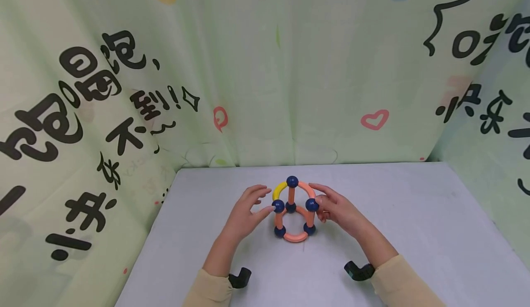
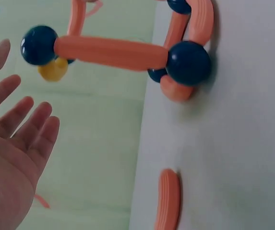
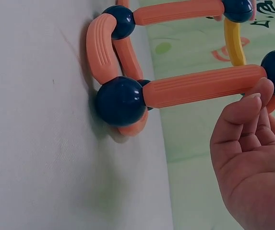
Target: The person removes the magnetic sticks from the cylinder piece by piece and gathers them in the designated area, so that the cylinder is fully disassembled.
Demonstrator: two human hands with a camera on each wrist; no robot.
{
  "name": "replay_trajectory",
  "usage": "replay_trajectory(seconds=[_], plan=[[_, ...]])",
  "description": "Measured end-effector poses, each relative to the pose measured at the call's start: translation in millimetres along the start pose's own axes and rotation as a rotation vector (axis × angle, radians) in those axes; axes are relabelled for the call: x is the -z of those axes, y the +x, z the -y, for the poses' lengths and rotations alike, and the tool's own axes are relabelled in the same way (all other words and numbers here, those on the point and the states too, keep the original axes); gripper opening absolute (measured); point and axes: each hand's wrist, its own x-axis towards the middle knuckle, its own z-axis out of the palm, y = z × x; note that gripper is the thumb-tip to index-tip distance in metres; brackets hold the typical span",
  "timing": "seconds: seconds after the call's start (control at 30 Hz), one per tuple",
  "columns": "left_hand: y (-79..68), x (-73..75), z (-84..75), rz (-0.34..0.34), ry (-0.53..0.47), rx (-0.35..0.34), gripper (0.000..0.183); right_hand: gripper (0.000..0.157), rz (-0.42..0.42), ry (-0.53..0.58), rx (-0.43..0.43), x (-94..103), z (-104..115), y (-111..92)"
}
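A building-toy frame of dark blue balls and orange rods [image 1: 295,237] stands on the table. Three upright rods join its lower ring to the upper balls, where a yellow curved rod [image 1: 278,190] spans the back left. My left hand [image 1: 245,212] is beside the upper left ball [image 2: 39,45], fingers spread and a small gap showing in the left wrist view. On the other side, my right hand [image 1: 336,208] grips the frame at its upper right ball [image 1: 312,205], lower fingers curled against the upright rod [image 3: 204,86]. The thumb is hidden in the right wrist view.
A loose orange curved rod [image 2: 168,201] lies on the white table [image 1: 414,233], seen only in the left wrist view. A pale green printed curtain [image 1: 265,67] hangs at the back and sides. Black camera mounts [image 1: 359,271] stick out from the wrists.
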Motion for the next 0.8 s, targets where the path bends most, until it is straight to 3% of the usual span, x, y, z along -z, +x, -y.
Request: replay_trajectory(seconds=[0.17,0.3,0.5,0.6,0.7,0.8], plan=[[2.1,-8.3,-6.5,0.047,0.000,-0.024,0.050,0.054,0.009,-0.017,-0.003,1.9,2,3],[2.5,-14.8,-9.6,0.031,0.065,-0.058,0.048,0.054,0.001,-0.006,-0.036,3.8,6,7],[5.6,-26.7,-21.6,-0.067,0.318,-0.306,0.045,0.053,0.012,0.010,-0.035,8.3,9,12],[7.8,-34.0,-30.3,-0.082,0.373,-0.396,0.044,0.050,0.026,0.027,-0.037,9.9,8,15],[9.5,-40.1,-37.9,-0.089,0.393,-0.417,0.044,0.051,0.050,0.043,-0.026,10.6,6,16],[10.7,-44.2,-43.6,-0.096,0.431,-0.379,0.043,0.052,0.069,0.079,-0.027,10.6,5,18]])
